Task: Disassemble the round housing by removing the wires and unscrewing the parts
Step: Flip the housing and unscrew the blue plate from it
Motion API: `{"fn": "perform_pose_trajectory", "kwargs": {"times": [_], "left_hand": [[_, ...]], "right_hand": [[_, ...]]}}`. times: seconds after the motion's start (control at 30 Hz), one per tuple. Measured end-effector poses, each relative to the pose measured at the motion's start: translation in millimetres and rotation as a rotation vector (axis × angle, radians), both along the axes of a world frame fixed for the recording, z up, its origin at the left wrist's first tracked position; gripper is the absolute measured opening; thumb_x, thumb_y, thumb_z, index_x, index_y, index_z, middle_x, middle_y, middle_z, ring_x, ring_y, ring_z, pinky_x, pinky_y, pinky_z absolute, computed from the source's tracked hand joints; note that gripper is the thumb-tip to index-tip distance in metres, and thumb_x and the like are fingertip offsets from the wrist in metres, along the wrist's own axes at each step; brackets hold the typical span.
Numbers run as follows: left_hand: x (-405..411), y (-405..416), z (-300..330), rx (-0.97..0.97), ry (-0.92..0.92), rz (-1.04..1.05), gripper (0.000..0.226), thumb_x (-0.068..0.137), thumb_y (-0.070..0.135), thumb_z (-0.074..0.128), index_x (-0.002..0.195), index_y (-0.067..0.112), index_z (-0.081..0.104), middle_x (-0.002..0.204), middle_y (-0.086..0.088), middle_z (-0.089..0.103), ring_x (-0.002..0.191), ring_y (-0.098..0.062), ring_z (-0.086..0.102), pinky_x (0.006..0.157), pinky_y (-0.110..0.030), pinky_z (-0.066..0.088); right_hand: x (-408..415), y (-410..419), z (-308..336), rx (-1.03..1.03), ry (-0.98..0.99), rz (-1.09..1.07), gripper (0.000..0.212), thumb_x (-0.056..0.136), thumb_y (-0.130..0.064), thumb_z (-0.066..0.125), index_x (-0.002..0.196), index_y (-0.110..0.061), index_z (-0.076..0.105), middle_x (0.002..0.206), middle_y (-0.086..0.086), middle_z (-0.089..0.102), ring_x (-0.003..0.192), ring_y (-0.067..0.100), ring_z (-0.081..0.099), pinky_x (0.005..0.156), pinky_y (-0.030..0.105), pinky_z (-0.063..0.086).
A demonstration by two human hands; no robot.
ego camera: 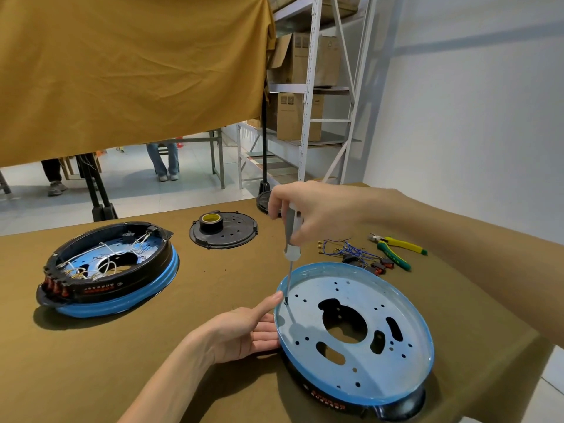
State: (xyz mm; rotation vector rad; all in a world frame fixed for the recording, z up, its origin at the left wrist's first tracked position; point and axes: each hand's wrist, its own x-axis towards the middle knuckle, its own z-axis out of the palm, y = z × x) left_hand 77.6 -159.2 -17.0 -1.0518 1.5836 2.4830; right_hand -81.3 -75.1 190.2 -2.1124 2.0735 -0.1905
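Round housing (pixel 354 331): red rim lettering unreadable; screwdriver (pixel 291 236) upright inside.

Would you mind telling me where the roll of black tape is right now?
In the head view, the roll of black tape sits on the round black cover plate at the table's far middle, between the wired housing and the right hand.

Red characters are showing on the near housing's (pixel 354 334) black side band and on the far housing (pixel 110 270), unreadable. Pliers (pixel 396 248) handle lettering is possibly reading "C-PIN". Cardboard boxes (pixel 300 116) are carrying illegible print.
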Motion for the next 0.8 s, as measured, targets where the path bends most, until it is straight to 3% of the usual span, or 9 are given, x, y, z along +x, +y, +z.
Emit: {"fn": "perform_pose_trajectory", "kwargs": {"times": [0.07,0.13,0.23,0.33,0.47,0.53,0.63,0.7,0.8], "left_hand": [[0,0,0,-0.006,-0.005,-0.002,0.090,0.063,0.057,0.084,0.129,0.000,0.063,0.119,-0.018,0.075,0.110,-0.027,0.074,0.094,-0.035,0.060],[0,1,1,-0.011,-0.008,-0.005,0.090,0.062,0.057,0.083,0.129,0.000,0.063,0.118,-0.018,0.075,0.110,-0.027,0.074,0.094,-0.035,0.060],[1,1,1,-0.015,0.000,-0.004,0.089,0.063,0.057,0.082,0.129,0.000,0.064,0.118,-0.018,0.075,0.111,-0.027,0.074,0.096,-0.035,0.059],[1,1,0,-0.010,-0.001,0.003,0.087,0.065,0.056,0.081,0.129,-0.001,0.063,0.119,-0.018,0.075,0.111,-0.027,0.073,0.099,-0.037,0.057],[-1,0,0,-0.004,-0.004,0.011,0.086,0.066,0.056,0.082,0.128,0.000,0.063,0.118,-0.018,0.075,0.110,-0.027,0.074,0.093,-0.035,0.060],[-1,0,0,0.002,-0.003,0.011,0.088,0.063,0.056,0.084,0.128,0.000,0.063,0.118,-0.018,0.075,0.109,-0.027,0.074,0.088,-0.034,0.062],[0,-2,-1,0.011,-0.003,0.007,0.092,0.059,0.057,0.087,0.128,0.000,0.064,0.118,-0.019,0.075,0.110,-0.028,0.074,0.087,-0.034,0.062],[0,-3,-2,0.015,0.003,0.000,0.093,0.059,0.056,0.088,0.128,0.000,0.063,0.120,-0.019,0.074,0.112,-0.028,0.073,0.091,-0.035,0.062],[0,-3,-3,0.019,0.014,-0.008,0.094,0.058,0.056,0.090,0.128,-0.001,0.063,0.120,-0.020,0.074,0.110,-0.028,0.074,0.085,-0.033,0.063]], "right_hand": [[2,-2,-9,-0.108,0.217,-0.068,0.041,0.092,-0.059,0.063,0.111,-0.025,0.051,0.092,-0.004,0.059,0.079,0.013,0.060,0.062,0.032,0.049],[3,-4,-16,-0.224,0.432,-0.110,0.044,0.097,-0.064,0.050,0.102,-0.021,0.051,0.078,-0.004,0.056,0.070,0.015,0.058,0.054,0.030,0.043],[0,-4,-11,-0.124,0.128,-0.005,0.018,0.096,-0.038,0.067,0.105,-0.027,0.056,0.083,-0.004,0.062,0.075,0.013,0.062,0.064,0.031,0.050],[-2,0,0,0.047,-0.101,0.065,0.040,0.086,-0.024,0.079,0.115,-0.036,0.055,0.100,0.000,0.063,0.087,0.017,0.065,0.071,0.036,0.055],[5,0,-13,-0.130,0.268,-0.073,0.044,0.095,-0.064,0.055,0.107,-0.023,0.052,0.080,-0.005,0.059,0.072,0.013,0.060,0.054,0.030,0.043],[7,-3,-19,-0.203,0.372,-0.103,0.047,0.098,-0.064,0.048,0.092,-0.018,0.054,0.072,-0.004,0.060,0.064,0.012,0.058,0.050,0.027,0.039],[7,-2,-11,-0.070,0.100,-0.016,0.019,0.096,-0.035,0.068,0.106,-0.024,0.058,0.083,-0.009,0.064,0.078,0.009,0.062,0.059,0.022,0.044],[5,2,-1,0.052,-0.053,0.031,0.036,0.088,-0.018,0.075,0.114,-0.031,0.054,0.096,-0.009,0.064,0.087,0.009,0.063,0.067,0.026,0.051],[8,3,-5,-0.007,0.075,0.006,0.033,0.092,-0.041,0.071,0.115,-0.029,0.051,0.088,-0.005,0.061,0.078,0.010,0.060,0.060,0.031,0.046]]}}
